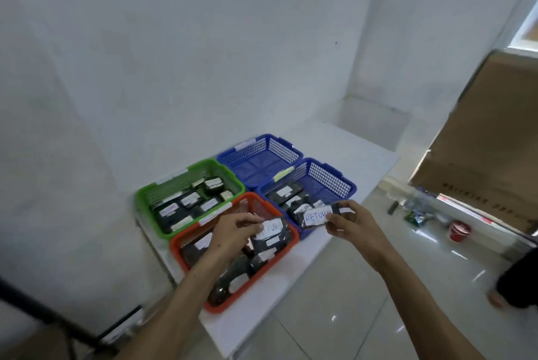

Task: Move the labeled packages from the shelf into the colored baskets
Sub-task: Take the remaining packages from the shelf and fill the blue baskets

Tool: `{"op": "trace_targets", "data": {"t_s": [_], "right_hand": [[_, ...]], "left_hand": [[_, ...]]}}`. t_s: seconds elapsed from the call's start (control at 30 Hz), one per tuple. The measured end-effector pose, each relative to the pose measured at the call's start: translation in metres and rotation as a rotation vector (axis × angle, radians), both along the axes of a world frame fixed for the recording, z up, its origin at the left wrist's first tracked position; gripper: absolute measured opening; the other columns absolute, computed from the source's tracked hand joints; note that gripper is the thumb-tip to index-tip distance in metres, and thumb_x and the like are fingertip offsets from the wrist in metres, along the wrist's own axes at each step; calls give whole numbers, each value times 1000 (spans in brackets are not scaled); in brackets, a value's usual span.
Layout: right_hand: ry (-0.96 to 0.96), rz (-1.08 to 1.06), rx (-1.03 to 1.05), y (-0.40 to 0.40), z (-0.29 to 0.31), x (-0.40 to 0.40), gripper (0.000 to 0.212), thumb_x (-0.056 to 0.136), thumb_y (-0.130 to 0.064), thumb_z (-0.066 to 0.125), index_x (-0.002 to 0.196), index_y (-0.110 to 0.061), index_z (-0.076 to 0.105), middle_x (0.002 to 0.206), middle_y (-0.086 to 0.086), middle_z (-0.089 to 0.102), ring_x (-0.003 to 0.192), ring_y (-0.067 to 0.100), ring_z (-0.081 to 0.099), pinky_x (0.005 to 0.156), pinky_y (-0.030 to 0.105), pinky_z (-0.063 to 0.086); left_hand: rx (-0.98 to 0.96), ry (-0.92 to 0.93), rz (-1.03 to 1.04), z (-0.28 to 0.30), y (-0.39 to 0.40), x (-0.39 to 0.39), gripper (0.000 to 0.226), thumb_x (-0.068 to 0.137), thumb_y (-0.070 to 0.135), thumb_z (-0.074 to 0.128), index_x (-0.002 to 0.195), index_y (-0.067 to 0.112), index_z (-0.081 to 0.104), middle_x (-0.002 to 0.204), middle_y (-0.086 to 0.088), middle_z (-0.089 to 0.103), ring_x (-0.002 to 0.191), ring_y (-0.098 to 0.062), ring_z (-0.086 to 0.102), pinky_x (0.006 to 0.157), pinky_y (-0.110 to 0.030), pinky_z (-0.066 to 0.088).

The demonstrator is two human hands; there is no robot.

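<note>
Four baskets stand on a white table (343, 150). The green basket (145, 193) and the orange basket (288, 246) hold several black packages with white labels. The near blue basket (346, 182) also holds some, and the far blue basket (262, 141) looks empty. My left hand (235, 228) hovers over the orange basket, gripping a black package labeled RETURN (273, 230). My right hand (349, 219) holds another RETURN package (314, 217) above the near blue basket's front edge.
A white wall rises behind the table. A large cardboard sheet (489, 138) leans at the right. On the glossy floor lie a red cup (459, 231), small items and a snack bag (414, 217). A dark rod (52, 319) crosses the lower left. Another person's foot (496, 300) shows at far right.
</note>
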State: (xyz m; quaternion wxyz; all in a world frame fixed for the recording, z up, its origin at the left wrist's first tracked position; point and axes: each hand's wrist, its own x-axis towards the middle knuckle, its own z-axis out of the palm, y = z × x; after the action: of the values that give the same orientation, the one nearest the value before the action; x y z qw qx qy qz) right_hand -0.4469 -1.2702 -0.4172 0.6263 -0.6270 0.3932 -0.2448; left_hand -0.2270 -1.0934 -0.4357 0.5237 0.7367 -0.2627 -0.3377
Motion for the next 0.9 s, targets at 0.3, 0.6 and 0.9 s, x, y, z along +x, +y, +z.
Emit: {"op": "trace_targets", "data": {"t_s": [0.3,0.6,0.9], "right_hand": [[100,-28,-48,-197,-39,14,28,91,-18,72,113,-14,55,99,15,74,89,29,74,83,45,62],[312,194,-72,-366,-88,74,31,93,-16,69,118,-18,51,102,13,70,79,23,75,74,38,64],[495,500,-117,-427,-138,155,25,91,-11,66,105,-11,46,98,13,70,77,26,74,70,40,64]], "left_hand": [[21,73,-14,-40,-187,17,15,82,9,80,94,19,80,83,-7,76,76,-13,69,67,-23,53],[178,-17,201,-90,-332,34,13,84,5,77,94,14,76,86,-7,74,81,-18,73,69,-27,61],[412,-27,384,-138,-415,47,11,87,6,72,92,14,66,88,-5,70,79,-16,70,68,-31,62]]}}
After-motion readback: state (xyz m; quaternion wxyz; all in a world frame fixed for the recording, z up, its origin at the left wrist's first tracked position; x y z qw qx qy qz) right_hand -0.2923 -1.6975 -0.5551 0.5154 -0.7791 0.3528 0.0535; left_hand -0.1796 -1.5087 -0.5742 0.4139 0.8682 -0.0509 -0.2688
